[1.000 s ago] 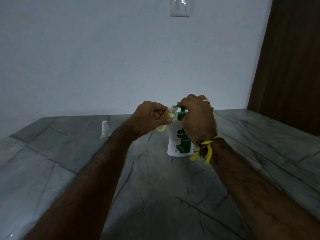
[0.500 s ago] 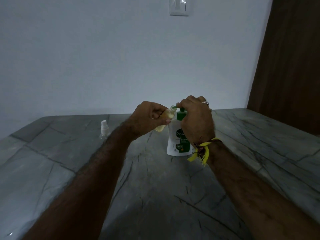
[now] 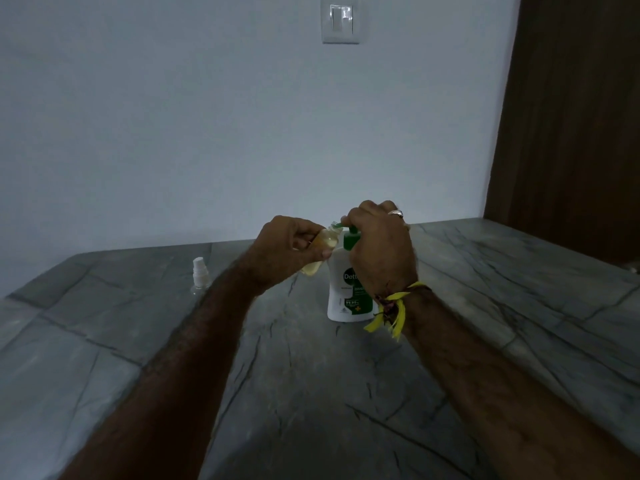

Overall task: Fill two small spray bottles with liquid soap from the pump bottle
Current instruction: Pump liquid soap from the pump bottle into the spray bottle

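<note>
A white pump bottle (image 3: pixel 341 296) with a green label and green pump stands upright on the grey stone counter. My right hand (image 3: pixel 379 247) is closed over its pump head from above. My left hand (image 3: pixel 289 249) grips a small clear spray bottle (image 3: pixel 320 251), tilted, with yellowish liquid inside and its open neck held against the green spout. The bottle's lower part is partly hidden by my fingers. A second small bottle (image 3: pixel 200 276) with a white spray top stands on the counter to the left, apart from both hands.
The grey veined stone counter (image 3: pixel 311 393) runs back to a pale wall. A dark wooden panel (image 3: pixel 568 116) stands at the right. A light switch (image 3: pixel 341 24) is mounted high on the wall.
Both hands and the bottles stay almost where they were. My right hand shifts very slightly on the pump head.
</note>
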